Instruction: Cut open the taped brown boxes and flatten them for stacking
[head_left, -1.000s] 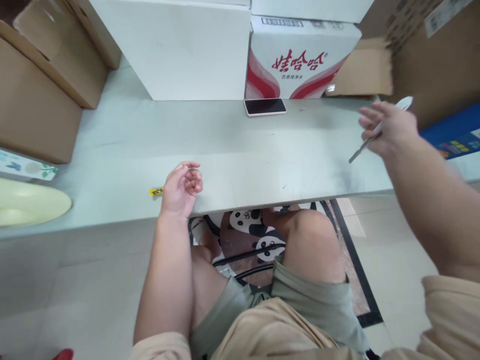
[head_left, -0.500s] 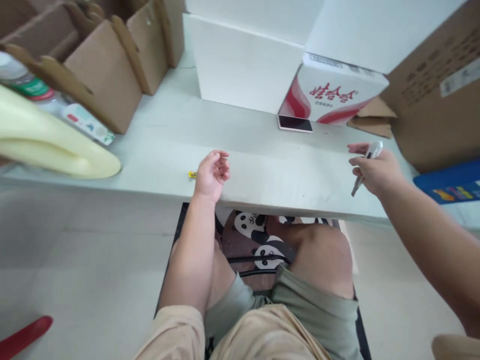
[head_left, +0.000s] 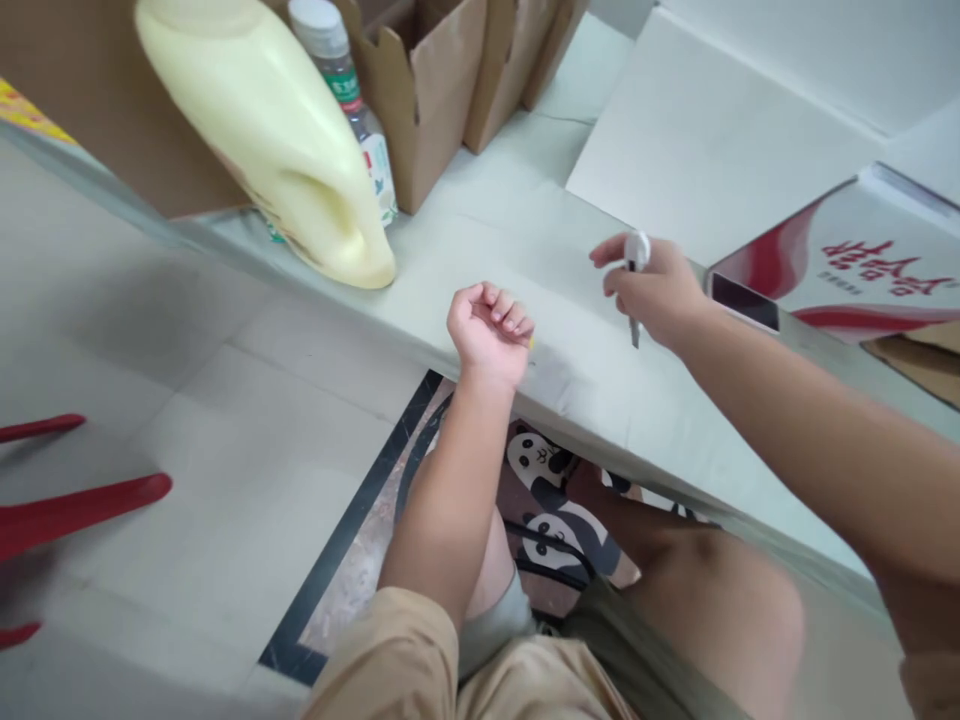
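Observation:
My right hand (head_left: 660,290) hovers above the table (head_left: 480,240), closed around a white utility knife (head_left: 637,255). Its grey tip points down toward the tabletop. By the table's front edge, my left hand (head_left: 491,335) is palm up with loosely curled fingers and a bare palm. A small yellow item (head_left: 532,343) peeks out beside the left fingers, mostly hidden by them. To the left of that hand a pale yellow jug (head_left: 300,150) leans over the table edge. Behind my right wrist lies a phone (head_left: 742,302), partly covered by the forearm.
Brown cardboard boxes (head_left: 442,100) and a plastic bottle (head_left: 349,90) stand at the back left. White panels (head_left: 720,130) and a red-and-white carton (head_left: 862,260) are at the back right. Red legs (head_left: 82,510) jut over the floor at left.
The view has swung left and tilted, so the jug and boxes sit nearer the middle. My right hand has come closer to the left one, still with the knife. My left fingers look more curled.

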